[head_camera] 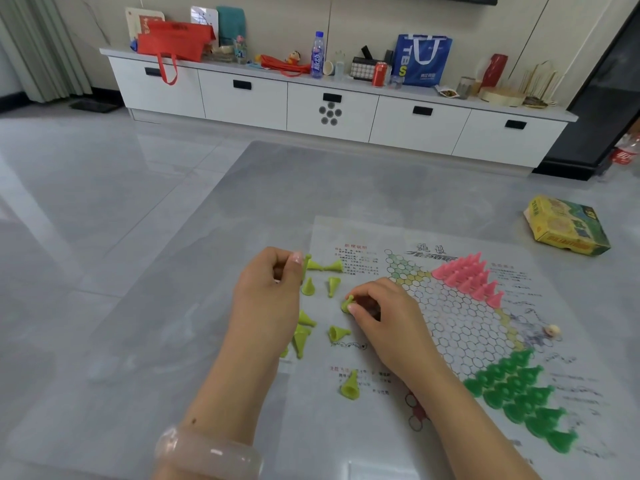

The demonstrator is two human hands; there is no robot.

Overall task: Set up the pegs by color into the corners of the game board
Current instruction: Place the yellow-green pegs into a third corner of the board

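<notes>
i count eleven yellow-green pegs loose by my hands, one of them pinched in each hand. the pink pegs and dark green pegs stand too tightly packed to count. one game board, one box.

Bright, even daylight fills the room, soft glare sheens off the glossy floor and table, shadows under the hands stay faint, the wide lens bends the cabinet line, and the green pegs near the edge smear soft.
</notes>
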